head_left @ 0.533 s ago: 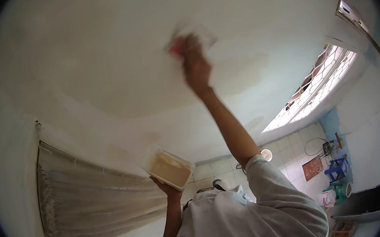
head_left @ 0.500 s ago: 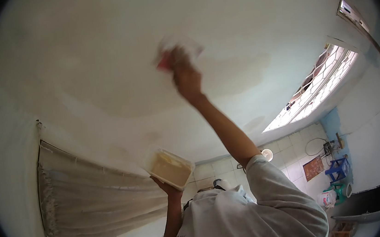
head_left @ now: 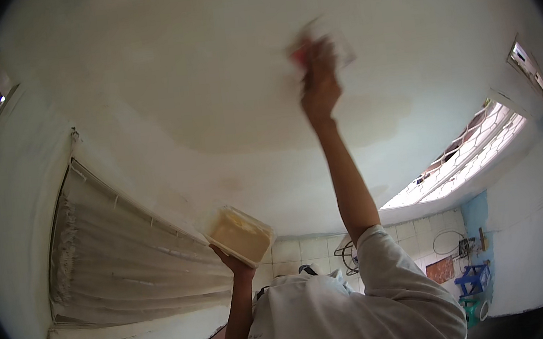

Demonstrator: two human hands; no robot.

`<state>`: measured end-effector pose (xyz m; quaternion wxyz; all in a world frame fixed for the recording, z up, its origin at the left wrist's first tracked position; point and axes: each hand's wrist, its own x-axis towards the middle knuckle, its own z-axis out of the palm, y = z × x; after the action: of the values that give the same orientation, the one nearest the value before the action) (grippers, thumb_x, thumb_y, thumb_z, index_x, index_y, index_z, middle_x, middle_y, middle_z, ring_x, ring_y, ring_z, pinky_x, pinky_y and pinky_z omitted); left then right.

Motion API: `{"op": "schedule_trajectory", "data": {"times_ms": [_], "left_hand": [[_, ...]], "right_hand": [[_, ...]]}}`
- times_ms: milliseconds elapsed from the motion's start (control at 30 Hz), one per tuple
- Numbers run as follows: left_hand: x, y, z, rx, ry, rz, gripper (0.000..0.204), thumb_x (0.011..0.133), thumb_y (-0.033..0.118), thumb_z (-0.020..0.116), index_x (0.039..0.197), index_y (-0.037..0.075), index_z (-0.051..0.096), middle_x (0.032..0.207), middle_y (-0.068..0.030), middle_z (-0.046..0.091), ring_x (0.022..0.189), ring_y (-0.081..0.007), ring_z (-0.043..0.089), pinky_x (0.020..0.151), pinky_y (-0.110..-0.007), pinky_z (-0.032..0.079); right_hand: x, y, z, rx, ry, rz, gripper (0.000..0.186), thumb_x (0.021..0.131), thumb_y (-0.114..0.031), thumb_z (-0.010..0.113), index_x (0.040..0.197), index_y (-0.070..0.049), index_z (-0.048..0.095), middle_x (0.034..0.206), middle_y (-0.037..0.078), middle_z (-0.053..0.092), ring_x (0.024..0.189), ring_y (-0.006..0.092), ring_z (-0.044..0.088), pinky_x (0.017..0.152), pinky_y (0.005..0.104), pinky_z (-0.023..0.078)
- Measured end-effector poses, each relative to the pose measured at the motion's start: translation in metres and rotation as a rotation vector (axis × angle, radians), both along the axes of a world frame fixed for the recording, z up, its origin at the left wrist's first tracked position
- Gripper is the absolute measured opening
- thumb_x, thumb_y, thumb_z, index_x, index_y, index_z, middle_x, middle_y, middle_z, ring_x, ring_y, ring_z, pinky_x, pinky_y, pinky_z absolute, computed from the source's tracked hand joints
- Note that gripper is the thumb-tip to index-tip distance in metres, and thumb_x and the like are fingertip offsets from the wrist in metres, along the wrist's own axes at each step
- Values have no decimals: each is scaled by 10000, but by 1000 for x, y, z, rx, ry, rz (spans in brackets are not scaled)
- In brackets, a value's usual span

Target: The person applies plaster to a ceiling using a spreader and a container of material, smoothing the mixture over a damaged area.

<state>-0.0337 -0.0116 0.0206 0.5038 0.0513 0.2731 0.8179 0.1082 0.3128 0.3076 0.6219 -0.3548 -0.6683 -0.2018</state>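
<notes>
Grips blurred red tool [head_left: 300, 56] w/ curled R hand [head_left: 320, 88] nr pale surface [head_left: 207, 64], can't tell if touching; cups tub [head_left: 251, 218] in part-hidden L hand [head_left: 236, 264]. Looks part-done: shows darker patches [head_left: 382, 118], w/ paste [head_left: 242, 237] unused.

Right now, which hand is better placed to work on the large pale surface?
Probably the right hand, raised near the large pale surface with a blurred, partly red tool. The left hand holds a rectangular, translucent plastic tub.
</notes>
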Motion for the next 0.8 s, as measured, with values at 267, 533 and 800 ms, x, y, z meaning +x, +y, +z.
{"op": "schedule_trajectory", "data": {"times_ms": [267, 533, 800], "left_hand": [[-22, -15, -14, 44, -82, 68, 818, 962, 789, 289, 1541, 215, 356, 1508, -22, 429, 1359, -241, 448, 1112, -446, 428], [-11, -17, -5, 56, -33, 120, 767, 1001, 737, 245, 1559, 215, 308, 1519, -23, 412, 1361, -230, 446, 1124, -427, 426], [-15, -18, -24, 31, -1, 128, 742, 1016, 716, 239, 1560, 217, 303, 1513, -17, 414, 1361, -224, 446, 1120, -421, 429]], "right_hand": [[-73, -76, -64, -184, -551, 453, 731, 756, 107, 589, 1446, -129, 546, 1506, 95, 516, 1358, 300, 525, 1127, 431, 464], [-87, -47, 103, 30, -421, 206, 571, 874, -28, 594, 1437, -78, 523, 1447, 164, 548, 1302, 337, 562, 1077, 425, 490], [-110, -52, -63, -27, -847, 250, 611, 898, -62, 593, 1494, -128, 476, 1494, 98, 521, 1356, 241, 528, 1059, 395, 510]]}}
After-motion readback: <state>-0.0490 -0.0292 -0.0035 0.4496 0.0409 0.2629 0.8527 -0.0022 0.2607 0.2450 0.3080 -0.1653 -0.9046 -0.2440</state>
